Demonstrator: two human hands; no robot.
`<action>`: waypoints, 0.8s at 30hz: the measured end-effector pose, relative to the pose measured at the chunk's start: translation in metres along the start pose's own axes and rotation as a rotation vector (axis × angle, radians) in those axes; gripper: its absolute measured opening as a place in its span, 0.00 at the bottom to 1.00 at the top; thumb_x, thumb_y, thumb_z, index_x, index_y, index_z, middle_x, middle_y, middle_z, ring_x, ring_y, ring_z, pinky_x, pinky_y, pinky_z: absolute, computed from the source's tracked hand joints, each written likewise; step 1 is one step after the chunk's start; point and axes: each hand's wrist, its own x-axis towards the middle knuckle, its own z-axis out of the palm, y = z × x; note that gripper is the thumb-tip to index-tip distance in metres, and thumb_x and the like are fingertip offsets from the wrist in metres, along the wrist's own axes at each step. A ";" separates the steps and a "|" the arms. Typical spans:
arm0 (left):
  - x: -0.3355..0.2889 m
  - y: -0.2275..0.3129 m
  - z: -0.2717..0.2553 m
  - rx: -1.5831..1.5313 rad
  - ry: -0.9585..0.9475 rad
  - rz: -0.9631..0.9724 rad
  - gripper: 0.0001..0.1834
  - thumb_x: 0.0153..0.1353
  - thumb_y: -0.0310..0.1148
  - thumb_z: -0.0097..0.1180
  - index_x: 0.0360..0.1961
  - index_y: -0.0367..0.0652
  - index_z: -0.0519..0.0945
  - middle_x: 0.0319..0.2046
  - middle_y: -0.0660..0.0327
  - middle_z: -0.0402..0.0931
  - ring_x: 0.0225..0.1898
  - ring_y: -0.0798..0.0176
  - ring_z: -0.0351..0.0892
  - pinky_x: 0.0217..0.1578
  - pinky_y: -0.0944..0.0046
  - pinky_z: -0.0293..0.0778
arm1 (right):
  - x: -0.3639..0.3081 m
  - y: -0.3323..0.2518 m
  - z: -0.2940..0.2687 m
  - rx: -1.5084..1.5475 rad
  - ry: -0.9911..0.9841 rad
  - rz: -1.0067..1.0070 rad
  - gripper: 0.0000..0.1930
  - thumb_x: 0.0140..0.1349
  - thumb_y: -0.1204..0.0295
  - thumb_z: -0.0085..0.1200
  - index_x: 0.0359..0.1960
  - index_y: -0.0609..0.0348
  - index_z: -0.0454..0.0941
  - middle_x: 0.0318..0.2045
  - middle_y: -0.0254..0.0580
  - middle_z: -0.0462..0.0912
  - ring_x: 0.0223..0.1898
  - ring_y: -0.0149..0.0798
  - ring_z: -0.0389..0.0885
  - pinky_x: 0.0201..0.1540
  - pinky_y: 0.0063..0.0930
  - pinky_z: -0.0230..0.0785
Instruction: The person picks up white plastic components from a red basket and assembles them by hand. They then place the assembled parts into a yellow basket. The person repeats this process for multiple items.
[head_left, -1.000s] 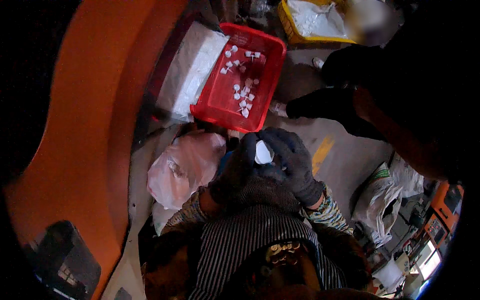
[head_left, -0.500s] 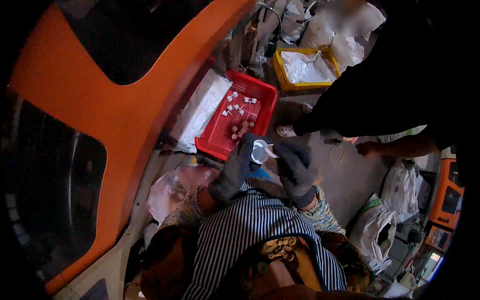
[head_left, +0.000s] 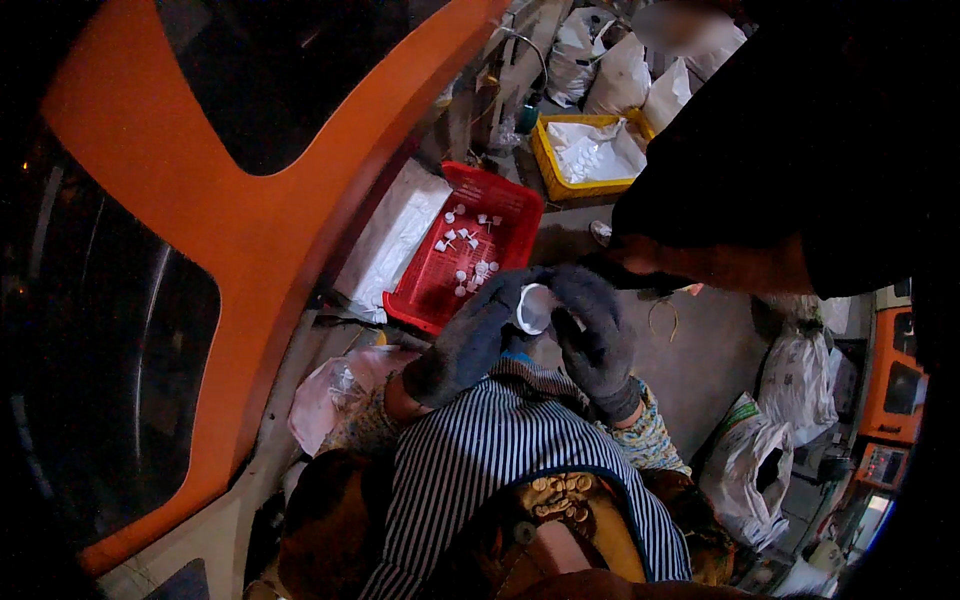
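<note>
A small white plastic cup-shaped piece (head_left: 534, 309) is held between my two hands, its round opening facing up. My left hand (head_left: 465, 345), in a dark grey glove, is closed on its left side. Against its right and upper edge curls my right hand (head_left: 598, 340), gloved alike, with the fingers bent in; the fingertips are partly hidden. Just beyond my left hand stands a red plastic crate (head_left: 517, 205). Several small white plastic pieces with stems (head_left: 460, 238) lie scattered in it.
A large orange machine (head_left: 250, 225) fills the left. A white-wrapped box (head_left: 395, 235) borders the crate. Farther off are a yellow crate (head_left: 560, 188) and white sacks (head_left: 617, 80). A person in dark clothes reaches in a bare forearm (head_left: 720, 262) at right. More sacks (head_left: 745, 470) stand lower right.
My right hand has come up and in against the cup-shaped piece. A thin white bit at its fingers no longer shows. The other person's arm has moved left, nearer my hands.
</note>
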 end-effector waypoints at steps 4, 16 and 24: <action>-0.001 -0.004 0.007 0.086 0.099 0.127 0.19 0.71 0.39 0.40 0.57 0.42 0.70 0.44 0.60 0.74 0.44 0.68 0.76 0.43 0.67 0.76 | 0.005 -0.005 0.003 0.132 0.048 0.214 0.14 0.55 0.75 0.57 0.45 0.58 0.80 0.43 0.49 0.80 0.44 0.50 0.78 0.47 0.37 0.71; -0.002 0.001 0.006 0.416 -0.017 0.267 0.20 0.74 0.40 0.37 0.60 0.40 0.64 0.47 0.60 0.69 0.46 0.71 0.70 0.47 0.69 0.71 | 0.008 -0.008 0.009 0.365 0.089 0.369 0.11 0.55 0.74 0.60 0.41 0.60 0.81 0.37 0.43 0.79 0.42 0.41 0.75 0.47 0.33 0.67; -0.005 -0.010 0.013 0.431 0.098 0.372 0.28 0.60 0.35 0.61 0.58 0.38 0.63 0.50 0.54 0.67 0.52 0.61 0.70 0.53 0.60 0.69 | 0.007 -0.008 0.015 0.388 -0.012 0.301 0.14 0.54 0.73 0.61 0.44 0.59 0.81 0.43 0.46 0.78 0.48 0.44 0.75 0.52 0.35 0.67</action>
